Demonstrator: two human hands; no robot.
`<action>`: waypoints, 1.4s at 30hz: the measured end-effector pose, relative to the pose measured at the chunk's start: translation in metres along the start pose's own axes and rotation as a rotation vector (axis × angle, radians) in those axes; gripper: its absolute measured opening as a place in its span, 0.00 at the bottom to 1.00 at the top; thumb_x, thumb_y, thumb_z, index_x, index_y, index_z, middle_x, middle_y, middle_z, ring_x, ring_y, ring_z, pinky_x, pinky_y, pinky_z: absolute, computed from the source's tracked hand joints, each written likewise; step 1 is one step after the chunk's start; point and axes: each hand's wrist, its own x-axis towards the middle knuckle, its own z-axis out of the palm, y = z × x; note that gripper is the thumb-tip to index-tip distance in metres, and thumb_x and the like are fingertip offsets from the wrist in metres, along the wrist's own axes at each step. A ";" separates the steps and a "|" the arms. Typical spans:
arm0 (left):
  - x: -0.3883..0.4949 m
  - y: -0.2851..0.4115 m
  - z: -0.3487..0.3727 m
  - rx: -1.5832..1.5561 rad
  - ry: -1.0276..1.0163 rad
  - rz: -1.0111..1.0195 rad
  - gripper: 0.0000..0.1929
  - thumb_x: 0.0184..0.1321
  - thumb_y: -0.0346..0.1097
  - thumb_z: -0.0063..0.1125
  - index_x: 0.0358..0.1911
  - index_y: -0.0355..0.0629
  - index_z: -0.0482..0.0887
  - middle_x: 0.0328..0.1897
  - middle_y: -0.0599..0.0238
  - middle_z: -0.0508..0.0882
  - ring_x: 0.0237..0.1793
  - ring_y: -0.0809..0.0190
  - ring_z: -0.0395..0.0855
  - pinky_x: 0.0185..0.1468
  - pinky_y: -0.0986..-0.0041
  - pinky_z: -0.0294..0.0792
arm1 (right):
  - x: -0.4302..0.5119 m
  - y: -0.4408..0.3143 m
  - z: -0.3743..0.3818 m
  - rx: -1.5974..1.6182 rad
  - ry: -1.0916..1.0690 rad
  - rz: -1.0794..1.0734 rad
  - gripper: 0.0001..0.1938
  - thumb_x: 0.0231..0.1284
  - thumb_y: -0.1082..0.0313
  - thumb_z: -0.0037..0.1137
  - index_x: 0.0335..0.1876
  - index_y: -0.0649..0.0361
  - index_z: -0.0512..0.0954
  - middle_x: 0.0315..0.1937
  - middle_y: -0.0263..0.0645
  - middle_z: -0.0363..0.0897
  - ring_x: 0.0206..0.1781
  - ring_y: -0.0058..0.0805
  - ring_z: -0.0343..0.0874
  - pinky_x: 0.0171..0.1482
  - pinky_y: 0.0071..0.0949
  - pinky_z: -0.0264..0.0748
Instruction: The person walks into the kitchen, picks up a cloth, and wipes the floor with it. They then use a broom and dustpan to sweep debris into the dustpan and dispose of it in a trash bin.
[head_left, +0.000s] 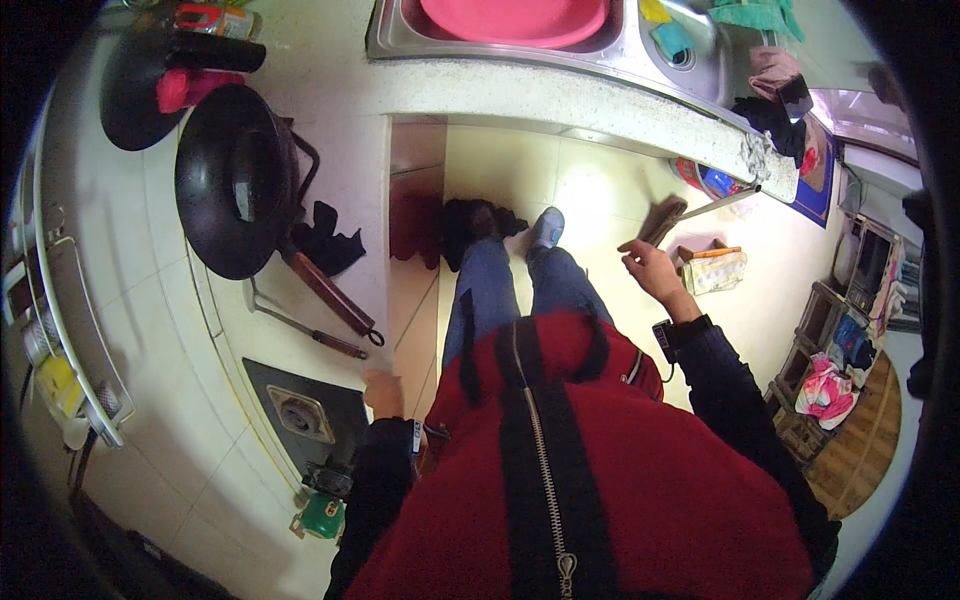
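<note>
My left hand (384, 393) is at the counter's edge, beside the gas stove (300, 412); its fingers are blurred, and I cannot tell if they hold anything. Above it on the counter lie a metal spatula (322, 337) with a wooden handle and a black wok (240, 187), tilted, its wooden handle (330, 292) pointing towards me. A black cloth (330, 240) lies beside the wok. My right hand (654, 274) hangs over the floor with its fingers apart and nothing in it. Close to it are a brown brush-like thing (664, 219) and a patterned cloth (716, 271).
A steel sink (495, 54) with a pink basin (517, 22) is set in the counter ahead. A black round pan or lid (135, 97) is at the upper left. At the right stands a wooden rack (806, 345) with cloths. A wall rack (56, 300) runs along the left.
</note>
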 end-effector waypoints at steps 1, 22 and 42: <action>0.000 0.000 0.003 0.026 0.016 0.010 0.25 0.59 0.55 0.59 0.44 0.37 0.82 0.45 0.49 0.84 0.41 0.47 0.85 0.39 0.58 0.78 | 0.007 -0.004 -0.005 -0.041 0.020 -0.065 0.11 0.60 0.65 0.54 0.46 0.57 0.80 0.37 0.45 0.84 0.40 0.43 0.83 0.44 0.36 0.78; -0.009 0.145 -0.332 -0.152 0.174 0.510 0.17 0.64 0.49 0.51 0.36 0.40 0.78 0.33 0.45 0.83 0.35 0.38 0.82 0.38 0.49 0.72 | 0.056 -0.022 -0.127 -0.488 0.807 -0.314 0.21 0.54 0.64 0.60 0.55 0.54 0.72 0.53 0.43 0.74 0.57 0.44 0.71 0.56 0.43 0.68; 0.220 0.210 -0.348 0.222 0.230 0.151 0.26 0.55 0.56 0.64 0.43 0.37 0.81 0.46 0.50 0.85 0.47 0.46 0.84 0.50 0.60 0.76 | 0.137 0.002 -0.152 -0.482 1.217 -0.353 0.08 0.54 0.63 0.55 0.40 0.50 0.76 0.39 0.32 0.76 0.45 0.34 0.72 0.51 0.37 0.63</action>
